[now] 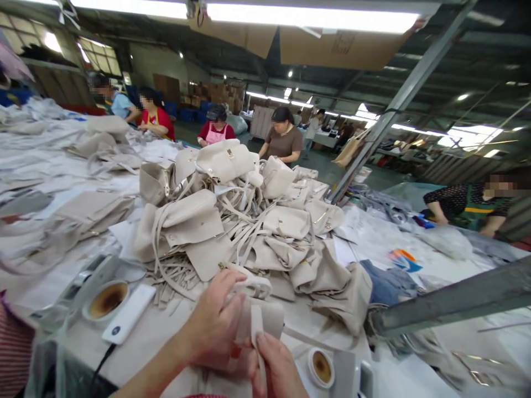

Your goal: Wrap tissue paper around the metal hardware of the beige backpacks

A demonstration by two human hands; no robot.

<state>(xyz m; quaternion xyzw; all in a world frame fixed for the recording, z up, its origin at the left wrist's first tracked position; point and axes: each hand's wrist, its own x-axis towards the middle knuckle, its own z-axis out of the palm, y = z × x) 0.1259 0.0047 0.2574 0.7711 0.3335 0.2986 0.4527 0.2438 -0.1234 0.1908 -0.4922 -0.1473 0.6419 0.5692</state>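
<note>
In the head view a beige handbag (271,316) is between my hands at the front of the table. My left hand (218,309) is closed around its upper left part, by a looped strap (258,284). Below and to the right, my right hand (274,365) pinches a flat beige strap (257,320) that runs up over the bag's front. A small orange-red thing (236,351) shows between the hands; its kind is unclear. Just beyond lies a heap of similar beige bags (193,221), some with gold-coloured hardware and long straps.
To the left are a round container with brown stains inside (108,301) and a white device with a cable (129,314). A smaller brown-stained cup (321,367) stands at the right. A grey metal bar (452,301) crosses the right side. Several people work around the tables.
</note>
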